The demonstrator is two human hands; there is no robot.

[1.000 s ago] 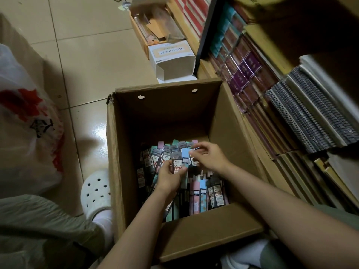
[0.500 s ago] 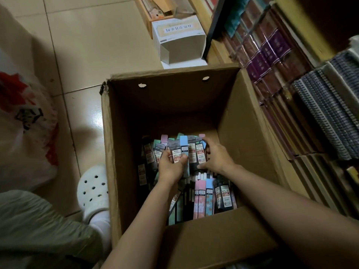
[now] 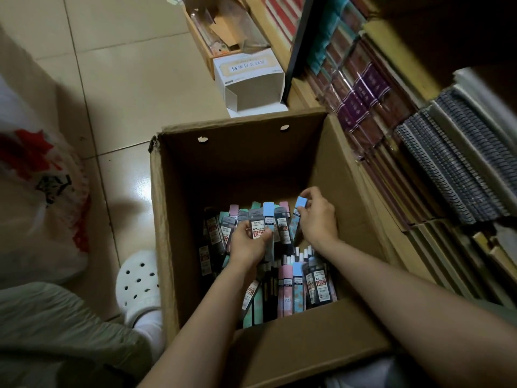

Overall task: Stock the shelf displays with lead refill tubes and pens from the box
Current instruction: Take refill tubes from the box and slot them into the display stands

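An open cardboard box (image 3: 167, 219) stands on the floor, its bottom filled with lead refill tubes (image 3: 291, 287) with pink, blue and teal caps. Both my hands are down inside it. My left hand (image 3: 249, 245) grips a fanned bundle of lead refill tubes (image 3: 258, 219) held upright. To its right, my right hand (image 3: 317, 217) pinches a single blue-capped tube (image 3: 301, 204), lifted slightly and tilted beside the bundle. Pens with white tips (image 3: 300, 253) lie under my right wrist.
Shelves of notebooks (image 3: 447, 163) and wrapped books (image 3: 363, 91) run along the right. A white carton (image 3: 249, 79) and a small box of clutter (image 3: 223, 32) sit on the tile floor beyond the box. A plastic bag (image 3: 36, 191) lies left; my white clog (image 3: 138, 281) is beside the box.
My right hand let go of the bundle's right edge and picked up a separate blue-capped tube, raising it to the right. My left hand still holds the bundle.
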